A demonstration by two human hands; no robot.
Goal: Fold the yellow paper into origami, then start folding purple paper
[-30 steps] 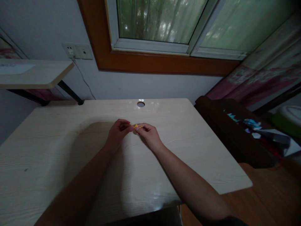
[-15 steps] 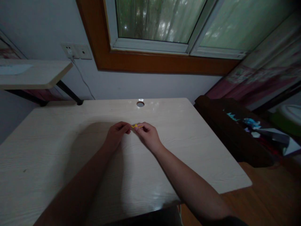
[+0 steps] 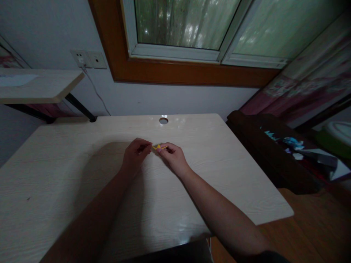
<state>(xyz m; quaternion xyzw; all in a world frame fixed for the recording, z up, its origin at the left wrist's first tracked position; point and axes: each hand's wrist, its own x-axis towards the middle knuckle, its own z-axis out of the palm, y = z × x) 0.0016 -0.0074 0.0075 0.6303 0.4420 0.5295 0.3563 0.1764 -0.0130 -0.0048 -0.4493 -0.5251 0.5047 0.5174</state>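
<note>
A small yellow folded piece, apparently paper (image 3: 158, 147), has a pointed peak in its middle and thin ends stretching to both sides. It is held low over the pale wood-grain table (image 3: 219, 160). My right hand (image 3: 173, 155) is closed, pinching the piece's right part between thumb and fingers. From the other side, my left hand (image 3: 135, 153) has its thumb and fingertips drawn together at the left tip. The fingers partly cover both ends, and the contact at the left tip is too small to see well.
A round cable hole (image 3: 163, 121) lies near the table's back edge. At the back left a raised shelf (image 3: 41, 86) stands on black legs. A white cord (image 3: 95, 89) hangs from the wall socket. Dark furniture (image 3: 263, 146) with scattered items borders the right side.
My left hand has shifted slightly up and its fingers have straightened at the left tip, which shows a bit more. My right hand and the yellow piece stay nearly still.
</note>
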